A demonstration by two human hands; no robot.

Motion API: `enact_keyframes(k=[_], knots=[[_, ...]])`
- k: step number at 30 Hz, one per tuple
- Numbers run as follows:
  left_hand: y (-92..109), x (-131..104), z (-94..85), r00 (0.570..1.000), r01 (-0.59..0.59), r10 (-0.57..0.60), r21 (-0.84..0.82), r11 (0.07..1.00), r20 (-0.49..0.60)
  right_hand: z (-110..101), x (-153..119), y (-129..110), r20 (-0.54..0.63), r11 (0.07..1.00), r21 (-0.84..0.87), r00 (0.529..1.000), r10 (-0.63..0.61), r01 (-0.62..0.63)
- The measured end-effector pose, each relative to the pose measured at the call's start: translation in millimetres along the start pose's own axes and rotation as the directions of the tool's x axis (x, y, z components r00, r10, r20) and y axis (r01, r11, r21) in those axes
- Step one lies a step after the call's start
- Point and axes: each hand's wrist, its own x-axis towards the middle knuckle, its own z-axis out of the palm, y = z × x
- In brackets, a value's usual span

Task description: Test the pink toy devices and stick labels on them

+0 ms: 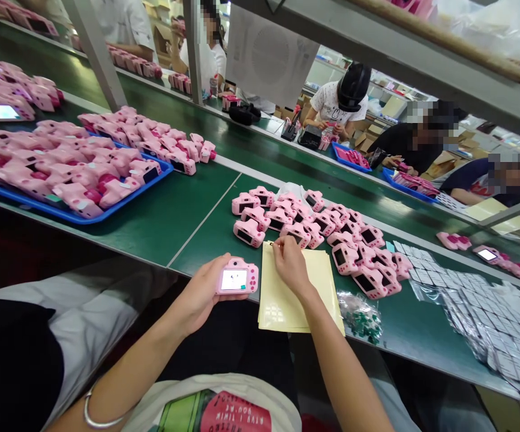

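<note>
My left hand (203, 295) is wrapped round a pink toy camera (238, 279), whose screen is lit white with a small green patch at its lower corner. Over the top left of a stack of pale yellow sheets (302, 300), my right hand (290, 261) has its fingers pinched together; a tiny dark bit shows at the fingertips, too small to name. Just behind the sheets lies a spread of pink toy cameras (345, 258) with dark screens. To the right of the sheets is a clear bag of small green pieces (362, 318).
A blue tray (102, 217) heaped with pink cameras stands at the left. Bagged white rectangular pieces (489, 318) cover the right of the green bench (206, 210). Metal posts and a sloping shelf beam stand before several people working across the bench.
</note>
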Motion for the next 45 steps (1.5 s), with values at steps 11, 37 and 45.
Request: enact_keyframes(k=[11, 37, 45], knots=[[-5, -2, 14.7, 0.983, -0.18, 0.178, 0.088, 0.98, 0.038, -16, -51, -61, 0.032, 0.972, 0.019, 0.972, -0.234, 0.233], [-11, -2, 13.1, 0.932, -0.353, 0.36, 0.309, 0.883, 0.037, 16, -78, -46, -0.278, 0.717, -0.422, 0.674, -0.685, 0.555], [2, -11, 14.4, 0.964, -0.23, 0.208, 0.12, 0.966, 0.168, -7, -71, -55, -0.265, 0.92, 0.328, 0.955, -0.13, 0.216]])
